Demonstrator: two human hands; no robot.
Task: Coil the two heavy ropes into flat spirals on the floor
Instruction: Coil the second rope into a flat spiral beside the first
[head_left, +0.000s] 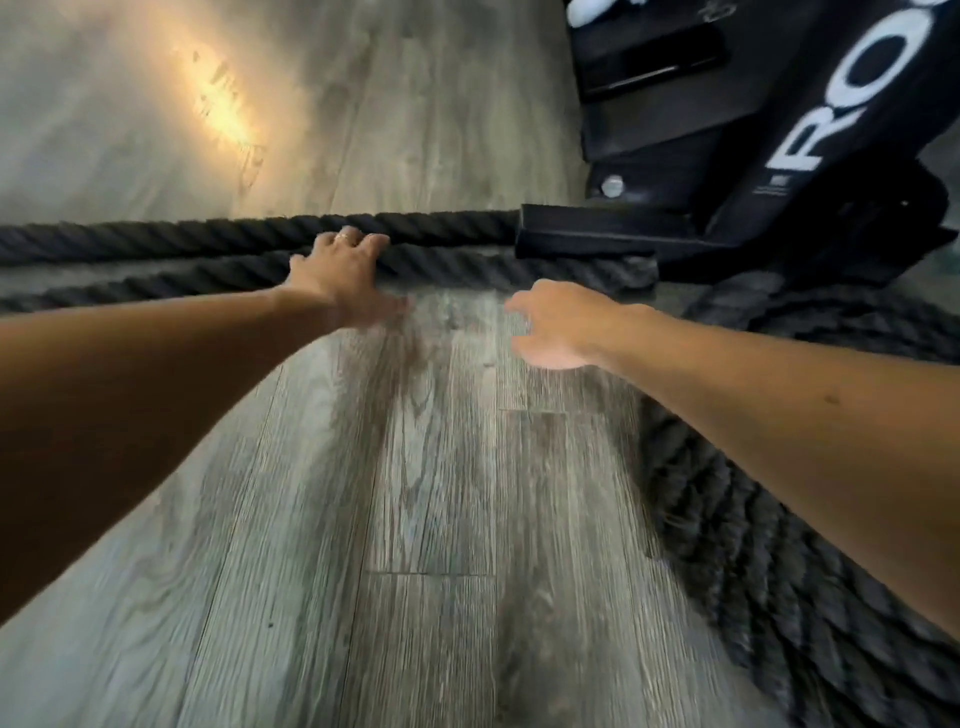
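While bare plank floor (431, 519) fills the near ground, a coil (769, 545) of dark rope lies flat at the right, partly hidden under the right forearm; it looks like a spiral already laid or well begun. Farther out, the right hand (553, 325) hovers over the floor with fingers loosely spread, holding nothing. The left hand (340, 270) reaches beyond it and rests on the near rope (156, 283), fingers draped over the strand; whether they curl under it for a true grip cannot be told, since motion blur softens the wrist. Just behind runs the far rope (208, 236), parallel and close beside the first, both stretching off to the left and passing at the right toward the foot of a black rack (737, 171), where the near strand bunches under the base plate. The likely trouble lies there: a pull on a heavy strand that is caught under the steel could snag or drag it out of line, and one lightly set hand may slip along the twist. Dragging slack past the coil could also ruffle its turns.
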